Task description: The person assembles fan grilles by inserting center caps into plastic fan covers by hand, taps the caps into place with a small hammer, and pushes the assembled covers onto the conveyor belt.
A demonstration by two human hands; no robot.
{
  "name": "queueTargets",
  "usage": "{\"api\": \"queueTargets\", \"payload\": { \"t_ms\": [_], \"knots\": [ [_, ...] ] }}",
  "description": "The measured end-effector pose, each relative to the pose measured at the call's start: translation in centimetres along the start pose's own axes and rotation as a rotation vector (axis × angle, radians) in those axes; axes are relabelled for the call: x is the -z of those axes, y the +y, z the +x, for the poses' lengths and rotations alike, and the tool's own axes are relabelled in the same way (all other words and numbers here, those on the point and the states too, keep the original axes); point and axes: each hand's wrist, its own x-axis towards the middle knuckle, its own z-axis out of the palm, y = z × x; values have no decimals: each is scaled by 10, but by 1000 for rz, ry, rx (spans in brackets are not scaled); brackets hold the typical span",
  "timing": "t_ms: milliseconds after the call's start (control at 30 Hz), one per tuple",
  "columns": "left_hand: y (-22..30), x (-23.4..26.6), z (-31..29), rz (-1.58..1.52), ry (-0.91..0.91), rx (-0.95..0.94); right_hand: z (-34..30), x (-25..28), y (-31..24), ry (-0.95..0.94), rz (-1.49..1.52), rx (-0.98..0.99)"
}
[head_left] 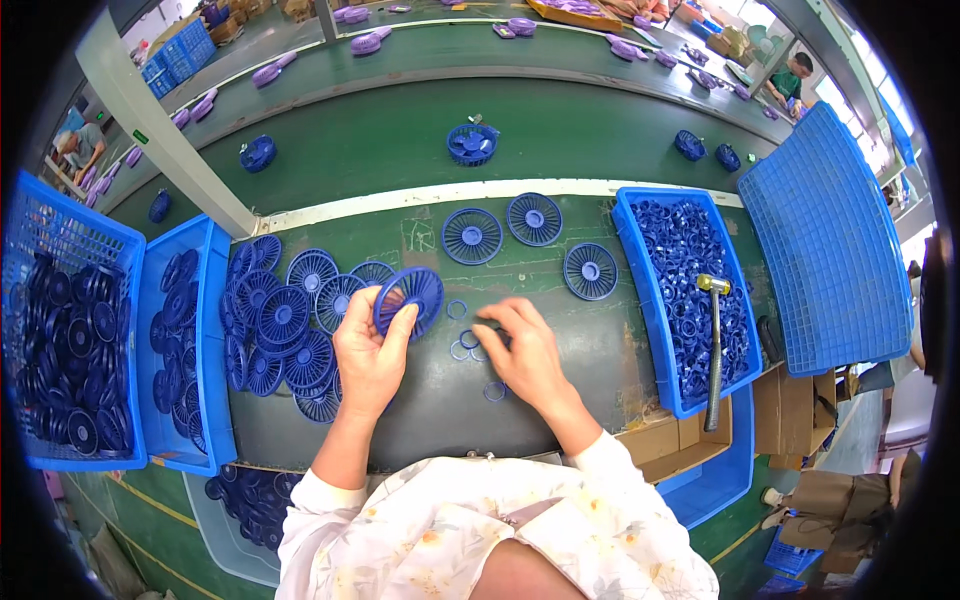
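Left hand [372,350] pinching a blue fan grille [424,296], right hand [530,362] half-curled by loose rings [449,309], grip unclear; three separate grilles [472,236] seem done, a larger heap [284,314] unfinished.

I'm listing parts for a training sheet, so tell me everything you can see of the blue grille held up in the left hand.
The grille is round and dark blue, apparently plastic, with a solid-looking centre and thin ribs spreading to its rim, open gaps between them. It is tilted and held above the worktop, just right of the heap of similar grilles. The left hand grips its lower left part, thumb in front. The right hand is apart from it.
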Motion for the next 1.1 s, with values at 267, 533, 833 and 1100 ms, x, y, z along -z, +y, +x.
{"api": "queueTargets", "payload": {
  "t_ms": [267,533,833,1100],
  "knots": [
    [6,-21,-1,443,-33,-272,16,-51,-3,-163,-125,-3],
    [-14,-74,20,548,-394,-282,-33,-14,-4,-170,253,144],
    [-40,-80,22,756,-770,-399,-76,33,13,20,991,-472],
    [-9,26,45,1174,-345,-168,-71,31,18,6,1443,-650]
  ]
}}
